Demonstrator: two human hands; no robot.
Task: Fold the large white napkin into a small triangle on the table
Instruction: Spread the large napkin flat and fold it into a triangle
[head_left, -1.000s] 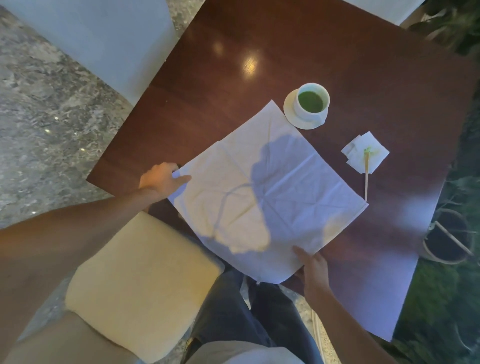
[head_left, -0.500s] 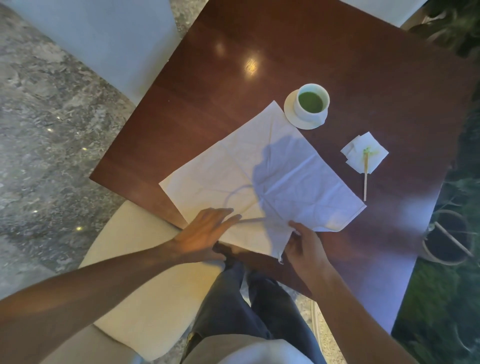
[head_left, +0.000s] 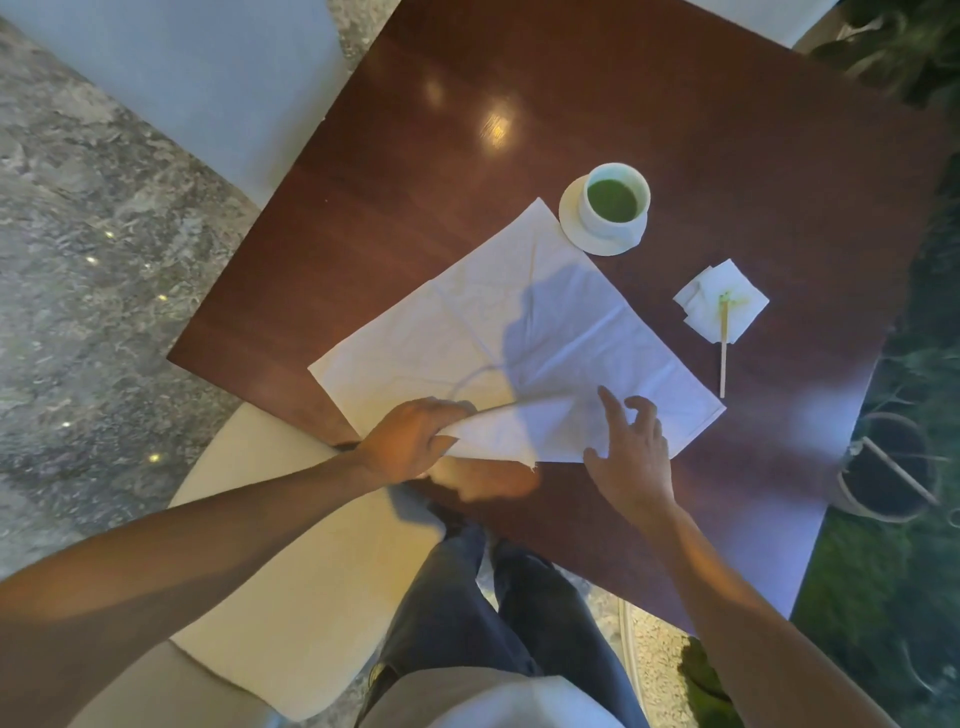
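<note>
The large white napkin (head_left: 498, 332) lies on the dark wooden table (head_left: 571, 93), creased and set diagonally, with my shadow across its middle. Its near corner is lifted and turned up over the sheet. My left hand (head_left: 410, 441) grips that lifted corner at the table's near edge. My right hand (head_left: 628, 447) rests on the napkin's near right part, fingers spread and pressing the paper flat. The napkin's far corner almost touches the saucer.
A white cup of green drink on a saucer (head_left: 605, 208) stands beyond the napkin. To the right lies a small stained napkin (head_left: 722, 301) with a wooden stick (head_left: 722, 353). A cream chair seat (head_left: 291, 571) sits below left, a pot (head_left: 883, 467) at right.
The napkin has been pulled farther onto the table. My left hand went from the left corner to the near corner and lifted it; my right hand let go and now presses the sheet.
</note>
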